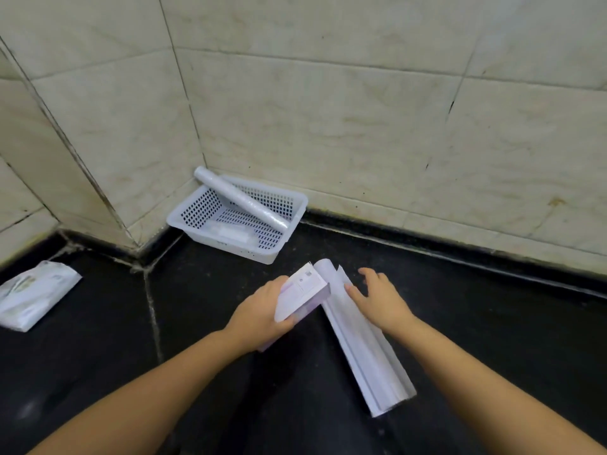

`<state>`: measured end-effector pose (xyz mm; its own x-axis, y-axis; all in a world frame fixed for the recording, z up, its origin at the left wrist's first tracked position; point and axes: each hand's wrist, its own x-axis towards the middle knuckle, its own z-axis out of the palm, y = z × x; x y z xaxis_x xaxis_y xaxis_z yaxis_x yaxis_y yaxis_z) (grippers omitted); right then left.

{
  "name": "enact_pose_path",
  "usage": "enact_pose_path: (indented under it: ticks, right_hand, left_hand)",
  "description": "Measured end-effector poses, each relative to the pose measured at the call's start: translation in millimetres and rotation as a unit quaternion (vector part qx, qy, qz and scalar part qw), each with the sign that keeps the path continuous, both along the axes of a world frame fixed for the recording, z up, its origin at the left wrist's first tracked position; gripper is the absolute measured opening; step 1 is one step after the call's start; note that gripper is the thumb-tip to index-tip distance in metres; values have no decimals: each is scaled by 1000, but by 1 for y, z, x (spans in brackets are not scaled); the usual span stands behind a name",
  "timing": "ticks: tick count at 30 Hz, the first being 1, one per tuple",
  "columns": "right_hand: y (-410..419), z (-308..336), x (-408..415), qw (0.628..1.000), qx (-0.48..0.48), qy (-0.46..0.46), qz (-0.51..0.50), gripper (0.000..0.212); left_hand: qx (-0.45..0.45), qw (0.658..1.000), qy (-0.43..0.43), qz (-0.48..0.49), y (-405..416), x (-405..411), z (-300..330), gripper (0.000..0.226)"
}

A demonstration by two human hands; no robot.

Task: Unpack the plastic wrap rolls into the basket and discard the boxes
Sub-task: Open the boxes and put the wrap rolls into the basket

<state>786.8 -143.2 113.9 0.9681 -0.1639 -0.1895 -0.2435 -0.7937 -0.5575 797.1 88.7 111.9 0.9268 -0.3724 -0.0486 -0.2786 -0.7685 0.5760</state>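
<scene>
Your left hand's fingers clamp a white box; your right hand rests spread, fingers apart, on a second, opened box on the dark counter. Bare counter separates both from the corner basket, where one roll leans over the rim.

black counter: basket, packet, box

One basket; two rolls; two boxes; one packet; two hands.
</scene>
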Motion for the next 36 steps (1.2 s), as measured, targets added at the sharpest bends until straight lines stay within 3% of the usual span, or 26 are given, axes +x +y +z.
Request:
enact_pose_path:
  ticks: [4, 9, 12, 18, 24, 28, 31, 36]
  right_hand:
    - [6, 47, -3, 977, 198, 10, 76, 56]
    - [14, 66, -16, 959, 266, -35, 94, 56]
    - [19, 70, -21, 955, 280, -37, 94, 59]
    - [10, 84, -23, 938, 328, 18, 106, 33]
    - [1, 92, -27, 951, 268, 55, 144, 37]
    - [0, 95, -30, 952, 259, 42, 158, 42]
    - [4, 95, -32, 951, 267, 23, 153, 32]
    - [6, 96, -34, 941, 307, 6, 142, 29]
  left_hand:
    - [-4, 995, -79, -65, -8, -3, 36, 51]
    - [-1, 983, -157, -99, -17, -5, 56, 62]
    - [-11, 980, -180, -88, -33, -8, 64, 69]
    - [-39, 980, -163, -109, -40, -6, 78, 47]
    - [13, 964, -204, -171, -37, -7, 80, 51]
    - [40, 952, -224, -203, -35, -3, 83, 59]
    - [61, 942, -241, -225, -36, -2, 87, 61]
    - [36, 944, -242, -223, -30, -3, 92, 57]
